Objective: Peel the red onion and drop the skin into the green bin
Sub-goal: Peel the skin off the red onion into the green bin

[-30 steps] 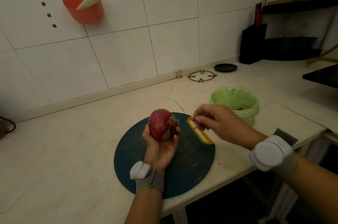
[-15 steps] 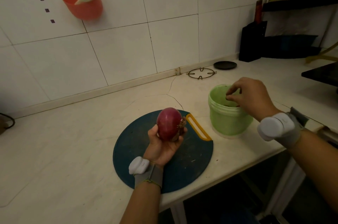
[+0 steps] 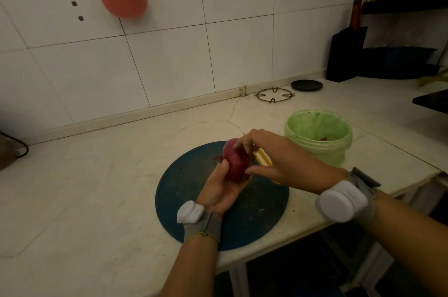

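A person's left hand (image 3: pixel 221 187), palm up, cups a round, glossy red onion (image 3: pixel 236 162) just above a round dark blue cutting board (image 3: pixel 194 187), fingers curled round the onion's underside. The right hand (image 3: pixel 281 161) reaches in from the right, fingertips bent onto the onion's top, thumb against its lower side. A light green plastic bin (image 3: pixel 322 153) stands open on the pale stone counter (image 3: pixel 97 187), just right of the board

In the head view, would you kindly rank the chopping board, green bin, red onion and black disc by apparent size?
1. chopping board
2. green bin
3. red onion, black disc: alike; disc farther off.
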A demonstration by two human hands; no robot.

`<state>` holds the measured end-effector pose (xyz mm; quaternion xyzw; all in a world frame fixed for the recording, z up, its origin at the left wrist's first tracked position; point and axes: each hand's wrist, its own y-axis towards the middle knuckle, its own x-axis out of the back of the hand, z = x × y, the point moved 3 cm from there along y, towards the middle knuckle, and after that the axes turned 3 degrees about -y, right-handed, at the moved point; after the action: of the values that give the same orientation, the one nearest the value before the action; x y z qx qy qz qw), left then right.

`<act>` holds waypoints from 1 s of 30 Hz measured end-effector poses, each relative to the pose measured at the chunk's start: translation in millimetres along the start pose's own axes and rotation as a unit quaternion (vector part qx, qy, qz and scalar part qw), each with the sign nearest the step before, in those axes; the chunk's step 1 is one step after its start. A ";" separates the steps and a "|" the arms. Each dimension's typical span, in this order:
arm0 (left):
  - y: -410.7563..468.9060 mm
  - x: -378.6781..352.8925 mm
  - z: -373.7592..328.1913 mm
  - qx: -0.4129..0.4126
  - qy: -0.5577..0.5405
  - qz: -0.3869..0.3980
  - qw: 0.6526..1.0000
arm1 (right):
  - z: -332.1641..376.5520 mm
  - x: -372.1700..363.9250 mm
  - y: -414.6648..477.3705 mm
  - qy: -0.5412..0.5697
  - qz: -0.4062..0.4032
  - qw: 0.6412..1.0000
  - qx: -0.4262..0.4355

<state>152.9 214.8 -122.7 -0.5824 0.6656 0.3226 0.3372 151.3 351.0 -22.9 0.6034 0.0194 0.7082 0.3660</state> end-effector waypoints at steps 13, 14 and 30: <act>-0.6 -2.2 0.3 0.002 0.042 0.008 0.999 | -8.7 -10.4 -1.0 -0.008 -0.034 0.999 0.007; -0.5 -2.6 0.2 0.003 0.044 0.008 0.999 | -9.4 -10.6 -0.8 -0.009 -0.034 0.999 0.006; 0.3 0.6 1.0 0.010 0.024 0.009 1.000 | -10.4 -10.8 -4.4 0.020 -0.050 0.998 0.034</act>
<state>152.6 215.3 -123.7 -0.5806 0.6820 0.3048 0.3239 144.4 352.7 -36.9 0.5994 0.0805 0.7000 0.3798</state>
